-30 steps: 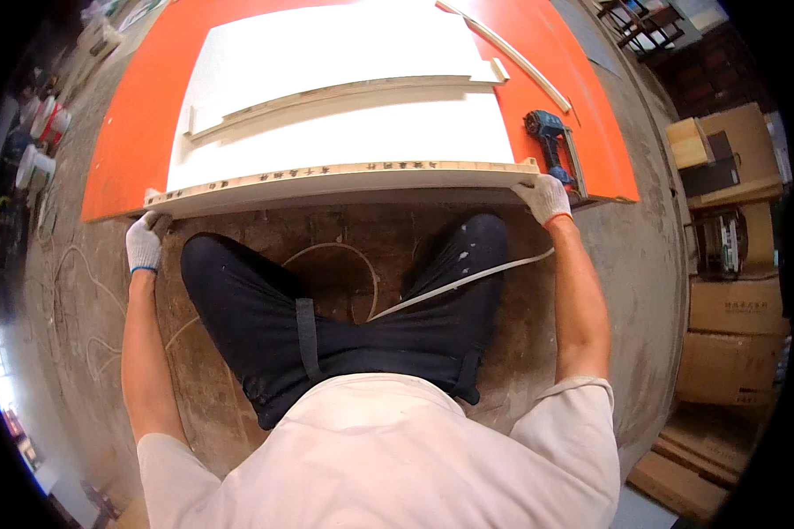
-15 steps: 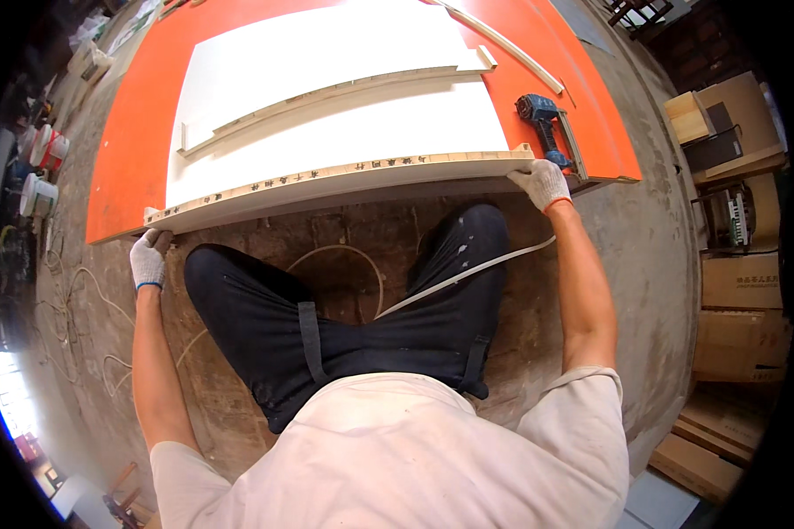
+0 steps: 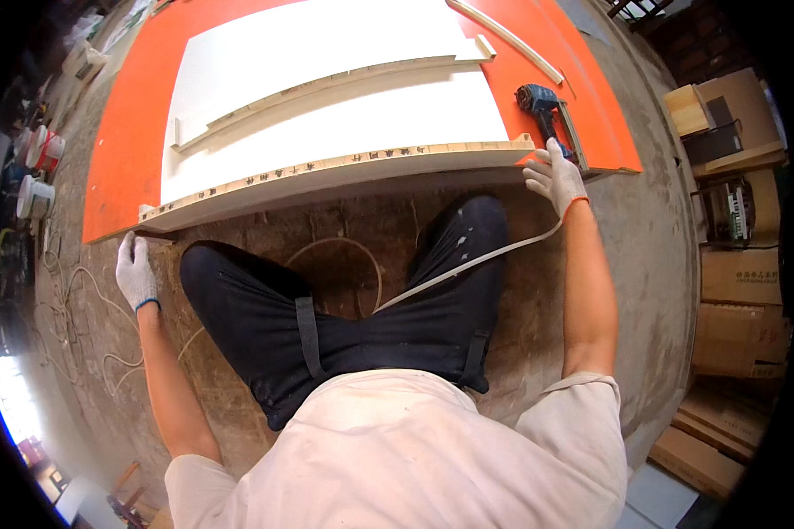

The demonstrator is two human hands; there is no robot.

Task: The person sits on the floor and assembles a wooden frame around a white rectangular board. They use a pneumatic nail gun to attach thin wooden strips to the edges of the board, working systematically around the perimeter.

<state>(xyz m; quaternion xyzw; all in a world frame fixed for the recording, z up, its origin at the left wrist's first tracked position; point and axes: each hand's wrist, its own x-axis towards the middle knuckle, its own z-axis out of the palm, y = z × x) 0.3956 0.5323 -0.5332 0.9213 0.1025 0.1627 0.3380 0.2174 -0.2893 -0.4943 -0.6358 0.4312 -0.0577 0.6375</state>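
My left hand [image 3: 136, 273], in a white knit glove with a blue cuff, is open with fingers stretched out. It is just off the left end of a wooden strip [image 3: 335, 164] that stands along the near edge of a white panel [image 3: 344, 116]. Dark handwritten marks run along the strip's top. My right hand [image 3: 558, 180], gloved with an orange cuff, has its fingers spread beyond the strip's right end. Its fingertips are by the handle of a blue and black nail gun [image 3: 541, 106]; I cannot tell whether they touch it.
The panel lies on an orange board [image 3: 119, 167]. A second wooden strip [image 3: 326, 84] crosses the panel, and a long pale strip [image 3: 507, 40] lies at the far right. A pale hose [image 3: 468, 273] crosses my right leg. Cardboard boxes [image 3: 739, 276] stand right, buckets [image 3: 44, 148] left.
Both hands have let go of the near strip's ends. My left hand has drawn back a little toward me; my right has opened and shifted slightly right, toward the nail gun.
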